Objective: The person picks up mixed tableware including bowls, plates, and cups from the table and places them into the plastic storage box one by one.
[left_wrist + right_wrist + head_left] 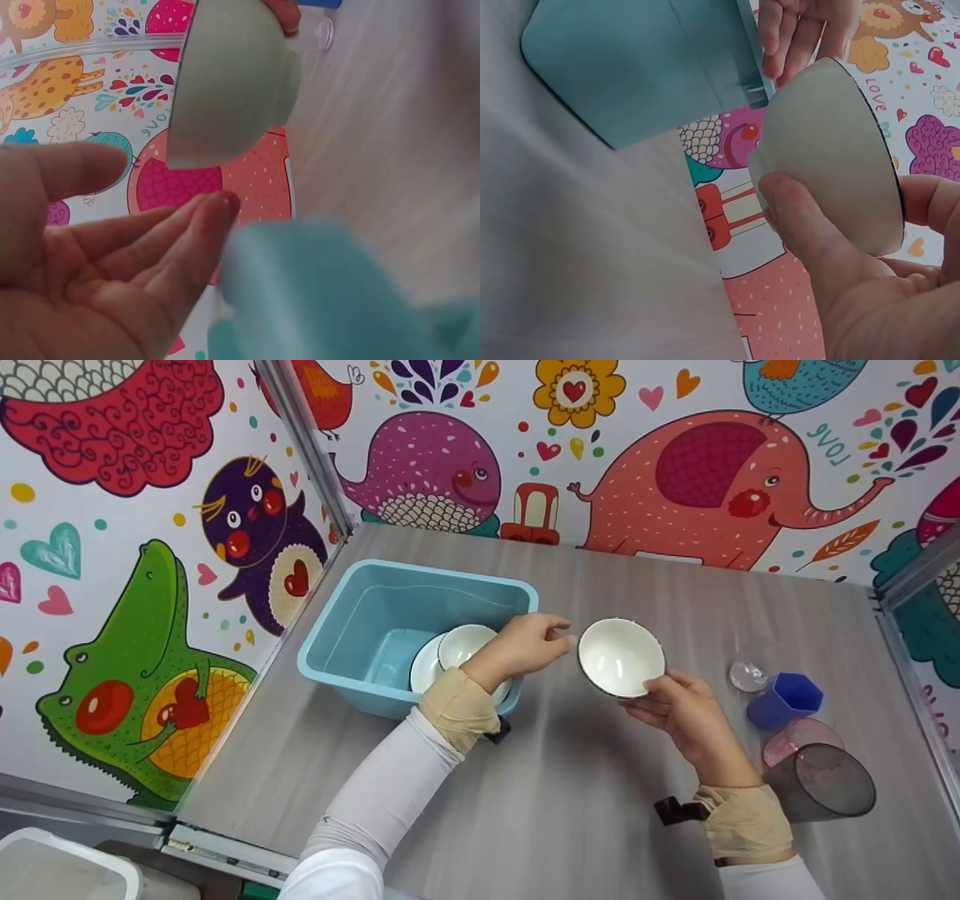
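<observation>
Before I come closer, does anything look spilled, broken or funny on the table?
No, nothing stands out. I can't see any spills or cracks. The white bowl is up off the table, but the right hand is holding it. The blue bin stands upright with dishes inside.

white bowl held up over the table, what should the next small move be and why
Probably bring the left hand to the white bowl's nearer rim: its fingers are spread beside it with a small gap, while the right hand grips the opposite side. The bin beside them already holds a second bowl.
</observation>
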### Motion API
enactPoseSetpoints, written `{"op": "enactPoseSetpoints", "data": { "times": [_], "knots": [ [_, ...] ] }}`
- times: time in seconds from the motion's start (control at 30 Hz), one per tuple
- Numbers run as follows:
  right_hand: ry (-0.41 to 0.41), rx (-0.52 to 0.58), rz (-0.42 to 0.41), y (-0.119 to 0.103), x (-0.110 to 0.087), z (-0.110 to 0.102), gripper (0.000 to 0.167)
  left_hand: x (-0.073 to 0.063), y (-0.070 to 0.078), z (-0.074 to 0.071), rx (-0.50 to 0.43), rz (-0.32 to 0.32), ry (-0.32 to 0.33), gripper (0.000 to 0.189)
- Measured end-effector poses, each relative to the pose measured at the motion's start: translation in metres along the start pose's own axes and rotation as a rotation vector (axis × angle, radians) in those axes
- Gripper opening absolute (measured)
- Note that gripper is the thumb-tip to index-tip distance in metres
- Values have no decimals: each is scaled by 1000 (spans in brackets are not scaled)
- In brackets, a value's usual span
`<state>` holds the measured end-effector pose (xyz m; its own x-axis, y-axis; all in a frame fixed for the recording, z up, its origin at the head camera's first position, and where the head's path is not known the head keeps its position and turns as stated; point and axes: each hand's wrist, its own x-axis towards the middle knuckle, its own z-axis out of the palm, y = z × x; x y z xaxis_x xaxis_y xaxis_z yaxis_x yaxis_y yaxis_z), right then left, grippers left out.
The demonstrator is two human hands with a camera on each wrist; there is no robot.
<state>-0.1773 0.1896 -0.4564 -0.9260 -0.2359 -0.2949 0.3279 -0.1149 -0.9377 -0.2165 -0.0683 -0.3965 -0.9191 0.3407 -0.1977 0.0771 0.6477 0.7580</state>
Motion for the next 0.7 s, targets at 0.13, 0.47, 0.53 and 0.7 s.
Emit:
{"op": "enactPoseSetpoints", "data": {
  "times": [0.13,0.47,0.53,0.7],
  "knots": [
    [-6,-16,-2,-3,-5,5,54,0,3,4,-12,2,-6,48],
    [-19,-60,-5,-6,-12,14,54,3,3,9,-33,47,-30,37],
    [-18,-54,-6,-6,-13,15,53,3,3,10,-42,50,-37,34],
    [-14,-39,-12,-5,-14,17,51,3,3,12,-67,43,-40,32]
  ]
}}
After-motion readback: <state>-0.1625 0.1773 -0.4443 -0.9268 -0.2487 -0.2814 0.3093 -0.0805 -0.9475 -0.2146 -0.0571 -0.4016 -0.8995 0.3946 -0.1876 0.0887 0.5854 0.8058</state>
